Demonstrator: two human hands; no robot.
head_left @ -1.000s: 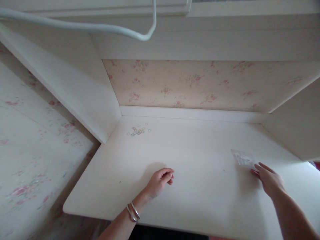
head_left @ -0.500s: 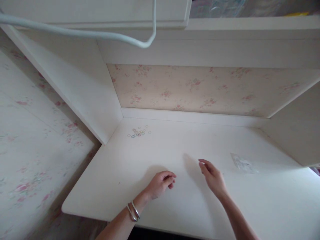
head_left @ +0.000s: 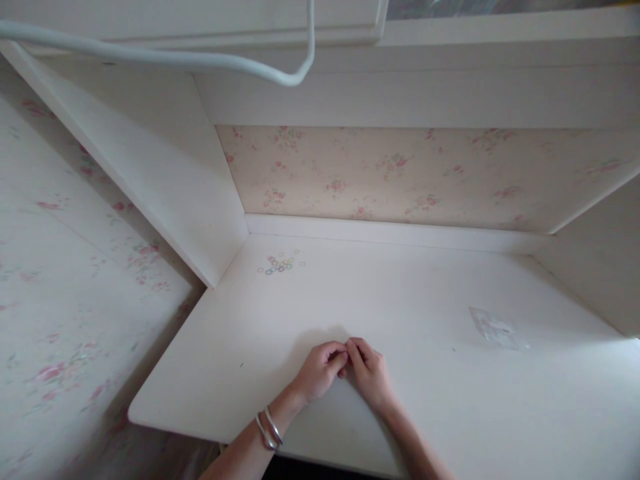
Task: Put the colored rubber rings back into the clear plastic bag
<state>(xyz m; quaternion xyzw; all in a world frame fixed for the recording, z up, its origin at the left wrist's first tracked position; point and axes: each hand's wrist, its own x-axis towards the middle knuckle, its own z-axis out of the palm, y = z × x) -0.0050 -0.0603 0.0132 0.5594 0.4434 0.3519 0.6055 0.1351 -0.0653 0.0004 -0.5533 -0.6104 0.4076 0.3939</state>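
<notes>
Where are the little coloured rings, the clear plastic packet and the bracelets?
little coloured rings (head_left: 279,264): head view, middle of the cluster on the desk.
clear plastic packet (head_left: 496,328): head view, centre of the flat packet.
bracelets (head_left: 269,429): head view, the bands around the left wrist.
</notes>
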